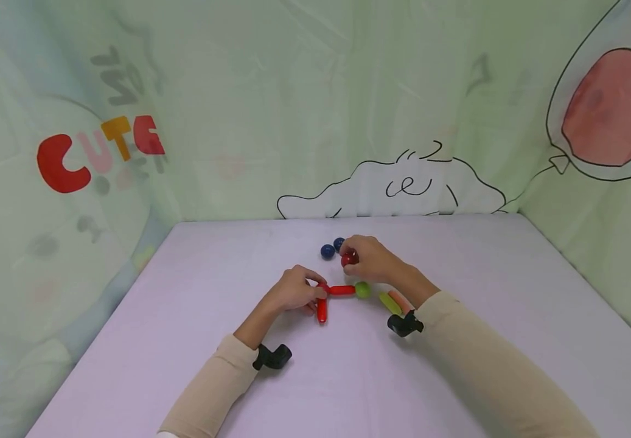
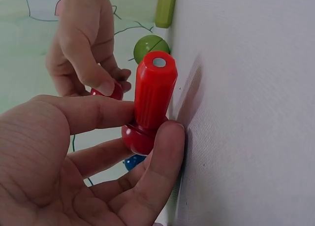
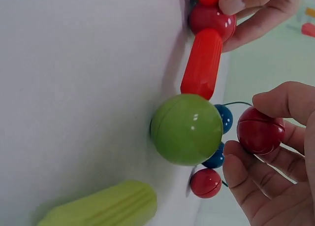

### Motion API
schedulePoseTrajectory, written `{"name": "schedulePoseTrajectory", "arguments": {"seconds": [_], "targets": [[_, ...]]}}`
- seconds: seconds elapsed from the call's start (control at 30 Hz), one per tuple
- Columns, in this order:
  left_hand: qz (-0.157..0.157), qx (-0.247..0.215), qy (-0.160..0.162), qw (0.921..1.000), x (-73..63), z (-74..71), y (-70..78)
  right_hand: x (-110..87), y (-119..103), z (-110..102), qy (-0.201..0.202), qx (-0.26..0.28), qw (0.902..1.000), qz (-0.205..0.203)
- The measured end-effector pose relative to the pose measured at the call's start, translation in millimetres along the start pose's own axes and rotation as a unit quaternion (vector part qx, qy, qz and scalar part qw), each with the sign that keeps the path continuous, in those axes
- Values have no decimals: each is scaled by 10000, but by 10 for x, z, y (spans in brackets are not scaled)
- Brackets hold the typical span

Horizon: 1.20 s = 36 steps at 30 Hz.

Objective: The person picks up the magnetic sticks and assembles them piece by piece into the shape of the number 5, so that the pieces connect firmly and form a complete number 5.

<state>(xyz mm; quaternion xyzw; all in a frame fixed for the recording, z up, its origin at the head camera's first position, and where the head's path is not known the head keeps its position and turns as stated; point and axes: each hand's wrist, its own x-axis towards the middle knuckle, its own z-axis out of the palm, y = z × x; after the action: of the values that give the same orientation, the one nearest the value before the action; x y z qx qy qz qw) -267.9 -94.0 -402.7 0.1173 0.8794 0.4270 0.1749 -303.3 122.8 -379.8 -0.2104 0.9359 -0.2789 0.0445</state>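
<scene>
We see the left hand (image 1: pixel 295 291) pinching a red ball (image 2: pixel 137 140) low at the pale table (image 1: pixel 211 274). One red stick (image 1: pixel 322 311) points from that ball toward the person. Another red stick (image 1: pixel 341 291) points right, and its end touches a green ball (image 1: pixel 362 290). Behind them we spot two blue balls (image 1: pixel 327 251); the right hand (image 1: pixel 372 260) covers part of one. That hand holds a shiny red ball (image 3: pixel 261 131) in its fingers, near a loose red ball (image 3: pixel 205 183); from above, we can't easily tell these two apart. Farther right, a yellow-green stick (image 1: pixel 389 303) and an orange stick (image 1: pixel 399 300) lie slanting side by side, partly blocked by the black wrist camera (image 1: pixel 403 325).
</scene>
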Motion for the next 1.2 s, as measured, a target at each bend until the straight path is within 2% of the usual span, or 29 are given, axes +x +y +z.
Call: {"name": "schedulePoseTrajectory", "arguments": {"seconds": [0.27, 0.5, 0.93, 1.2], "targets": [[-76, -213, -89, 9997, -13, -15, 13, -145, -129, 53, -36, 276, 9987, -431], [-71, -344, -220, 9991, 0, -23, -17, -253, -260, 146, -375, 364, 9942, -943], [-51, -350, -236, 9991, -2, -41, -15, -373, -269, 300, -1196, 436, 9869, -989], [17, -219, -177, 9996, -7, -27, -35, -406, -288, 393, -1336, 389, 9846, -1055]]}}
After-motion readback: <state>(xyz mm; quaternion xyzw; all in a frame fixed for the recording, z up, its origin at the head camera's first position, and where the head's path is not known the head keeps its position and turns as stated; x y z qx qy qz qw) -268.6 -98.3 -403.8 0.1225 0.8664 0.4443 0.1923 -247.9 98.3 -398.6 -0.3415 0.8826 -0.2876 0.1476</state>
